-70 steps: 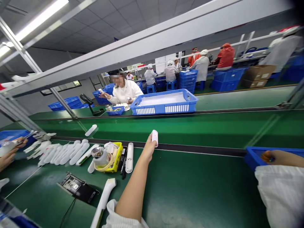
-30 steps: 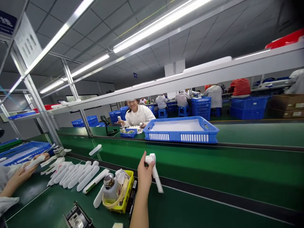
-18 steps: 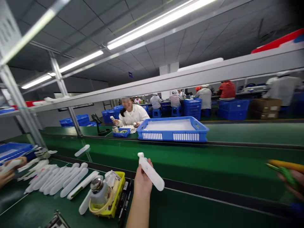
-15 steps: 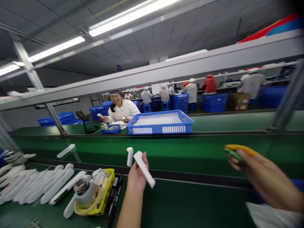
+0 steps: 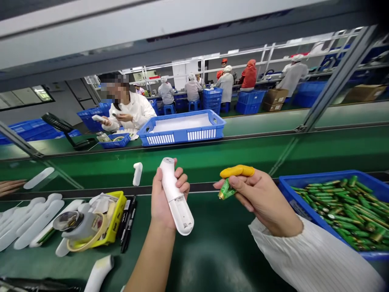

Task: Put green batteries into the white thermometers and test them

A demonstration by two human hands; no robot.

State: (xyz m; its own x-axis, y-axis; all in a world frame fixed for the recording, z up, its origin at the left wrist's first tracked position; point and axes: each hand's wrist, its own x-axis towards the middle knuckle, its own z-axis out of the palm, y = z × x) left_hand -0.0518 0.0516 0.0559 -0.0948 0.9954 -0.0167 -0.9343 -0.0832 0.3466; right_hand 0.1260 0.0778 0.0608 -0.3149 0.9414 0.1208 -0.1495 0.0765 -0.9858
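Observation:
My left hand [image 5: 158, 198] is closed around a white handheld device [image 5: 170, 180], shaped like a forehead thermometer. Its lower end faces me with the battery compartment uncovered and no battery inside. To its right, my right hand [image 5: 258, 190] pinches green batteries [image 5: 225, 190] between thumb and fingers; their exact number is hard to make out. A yellow finger cot [image 5: 237, 171] covers one finger of that hand. The batteries and the device are apart. Beside my right forearm stands a blue bin [image 5: 284, 190] heaped with green batteries [image 5: 343, 211].
Another white device [image 5: 137, 174] lies on the green belt. At left are a yellow basket [image 5: 114, 227] holding a bottle, black markers [image 5: 128, 227] and several white devices [image 5: 39, 223]. Across the belt a person in white [image 5: 136, 109] works beside a blue tray [image 5: 182, 136]. Another person's hand [image 5: 12, 186] shows at far left.
My view has tilted down and turned right, bringing the battery bin into sight. My right hand has come closer to the left, and the device now shows its compartment.

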